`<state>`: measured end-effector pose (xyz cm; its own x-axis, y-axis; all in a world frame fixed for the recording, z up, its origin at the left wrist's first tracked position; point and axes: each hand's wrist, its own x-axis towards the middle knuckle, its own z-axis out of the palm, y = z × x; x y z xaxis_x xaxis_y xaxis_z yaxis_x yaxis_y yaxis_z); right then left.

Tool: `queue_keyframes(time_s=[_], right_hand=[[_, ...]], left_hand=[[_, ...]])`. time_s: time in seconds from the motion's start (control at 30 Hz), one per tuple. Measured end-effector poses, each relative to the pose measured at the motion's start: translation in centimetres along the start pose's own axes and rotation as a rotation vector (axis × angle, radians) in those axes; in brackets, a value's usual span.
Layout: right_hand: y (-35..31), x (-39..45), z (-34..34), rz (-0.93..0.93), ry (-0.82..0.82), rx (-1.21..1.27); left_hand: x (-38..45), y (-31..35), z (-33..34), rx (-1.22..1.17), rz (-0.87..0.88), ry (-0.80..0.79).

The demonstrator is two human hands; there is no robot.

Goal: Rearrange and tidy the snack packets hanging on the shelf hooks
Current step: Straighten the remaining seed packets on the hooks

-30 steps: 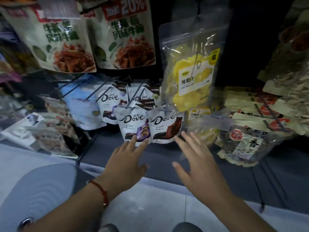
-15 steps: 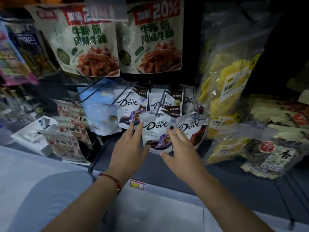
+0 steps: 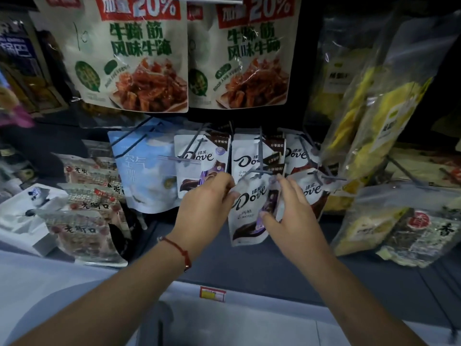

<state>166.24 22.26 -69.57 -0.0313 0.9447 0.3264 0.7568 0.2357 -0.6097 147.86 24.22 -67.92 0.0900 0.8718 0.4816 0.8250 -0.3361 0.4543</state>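
Dim shop shelf, packets on wire hooks (image 3: pixel 260 156). Front Dove chocolate pouch (image 3: pixel 250 211) hangs mid-row on the centre hook, tilted, in front of other Dove pouches (image 3: pixel 199 161). Left hand (image 3: pixel 204 203) pinches its upper left edge; red string bracelet (image 3: pixel 178 248) on that wrist. Right hand (image 3: pixel 287 216) grips its right side, thumb across the front. Beef tendon snack bags (image 3: pixel 129 53) hang above, dried pineapple bags (image 3: pixel 374 108) right.

Both arms reach forward. The left hand (image 3: pixel 204 196) curls its fingers on the packet's (image 3: pixel 249 208) left edge. The right hand (image 3: pixel 290 211) pinches its right side.
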Motion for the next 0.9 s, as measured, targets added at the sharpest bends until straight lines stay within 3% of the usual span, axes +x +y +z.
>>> queue_keyframes(time_s=[0.23,0.37,0.5,0.6,0.7,0.77,0.83,0.9], right_hand=[[-0.5,-2.0,1.3,0.08,0.102,0.219],[-1.4,-2.0,3.4,0.147,-0.017,0.277],[-5.9,-1.4,5.1,0.1,-0.149,0.153],[-9.9,-0.6,5.6,0.079,-0.216,0.055],[-10.9,0.6,6.2,0.005,-0.231,-0.137],[-10.9,1.4,6.6,-0.094,-0.107,-0.228],[-11.0,2.1,7.1,-0.365,0.107,-0.352],[-10.8,2.8,8.1,-0.587,0.215,-0.46]], left_hand=[[-3.7,-0.2,-3.0,-0.356,-0.042,-0.21],[-4.4,-4.1,-3.1,-0.538,-0.096,-0.243],[-3.8,-8.2,-3.9,-0.476,-0.103,-0.433],[-3.3,-9.8,-5.2,-0.312,0.037,-0.498],[-2.1,-11.2,-4.9,-0.35,0.04,-0.426],[-1.3,-12.5,-3.6,-0.484,-0.034,-0.423],[-0.8,-13.6,-2.5,-0.592,-0.075,-0.416],[-0.9,-14.7,-1.7,-0.63,-0.079,-0.399]])
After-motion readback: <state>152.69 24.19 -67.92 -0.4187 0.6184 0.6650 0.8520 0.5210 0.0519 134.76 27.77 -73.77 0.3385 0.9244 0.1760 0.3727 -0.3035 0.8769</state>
